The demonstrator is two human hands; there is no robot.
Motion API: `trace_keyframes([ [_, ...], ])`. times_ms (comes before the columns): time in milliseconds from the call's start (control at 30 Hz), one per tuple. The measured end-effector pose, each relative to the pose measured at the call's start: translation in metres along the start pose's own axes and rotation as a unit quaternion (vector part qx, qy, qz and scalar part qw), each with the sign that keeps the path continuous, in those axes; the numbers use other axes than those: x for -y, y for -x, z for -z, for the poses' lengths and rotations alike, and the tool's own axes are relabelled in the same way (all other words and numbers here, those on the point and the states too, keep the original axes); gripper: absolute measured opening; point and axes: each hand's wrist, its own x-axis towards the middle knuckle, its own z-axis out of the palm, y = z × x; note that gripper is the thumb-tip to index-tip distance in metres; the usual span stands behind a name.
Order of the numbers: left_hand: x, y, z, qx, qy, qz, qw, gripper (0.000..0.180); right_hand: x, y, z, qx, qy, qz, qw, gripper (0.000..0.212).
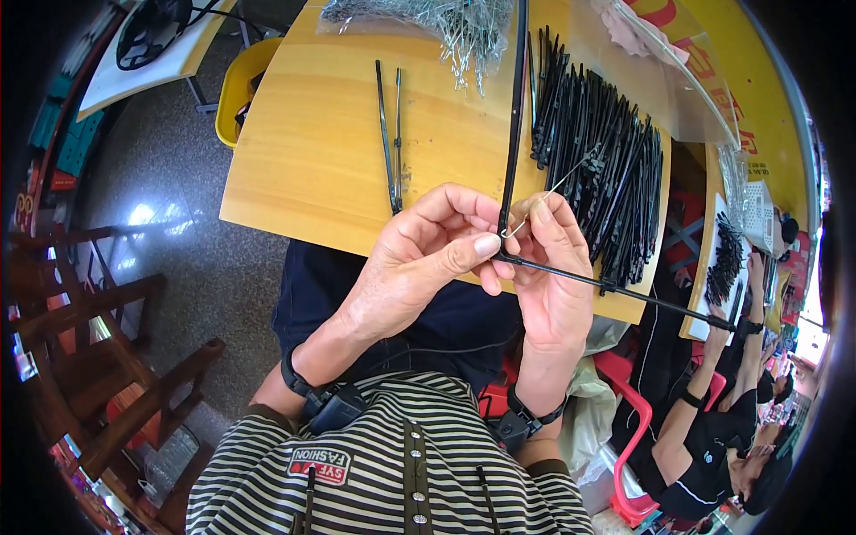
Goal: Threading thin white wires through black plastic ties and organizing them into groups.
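My left hand (415,254) pinches the corner where two thin black rods meet, thumb and fingers closed on it. From that corner one black rod (514,125) runs away from me past the table's far edge. The other black rod (655,301) stretches out to the right, across my right palm. Between the thumb and fingers of my right hand (557,267) is a thin metal wire (562,181), its bent end at the rods' corner. Both hands are held over the near edge of the wooden table (312,152).
A large pile of black rods (602,165) lies on the right of the table. Two separate rods (386,134) lie left of centre. At the far edge is a plastic bag of metal wires (464,36). A yellow bin (234,94) stands left; a co-worker (713,446) sits right.
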Motion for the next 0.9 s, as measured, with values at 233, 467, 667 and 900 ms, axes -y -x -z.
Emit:
trace_keyframes([
  [233,0.001,-0.001,0.002,0.000,-0.010,-0.001,1.000,0.018,0.001,0.001,0.003,0.005,0.013,0.010,1.000,0.010],
  [467,0.000,-0.001,0.003,0.009,0.005,0.016,1.000,0.019,0.000,-0.003,0.006,0.008,0.026,0.030,0.999,0.008],
  [667,0.000,-0.002,0.004,-0.006,-0.002,0.017,1.000,0.019,0.004,-0.001,-0.001,-0.024,0.080,0.088,0.993,0.008],
  [900,0.000,-0.003,0.001,-0.053,-0.015,0.027,0.998,0.017,0.002,0.004,-0.007,-0.044,0.190,0.181,0.964,0.010],
])
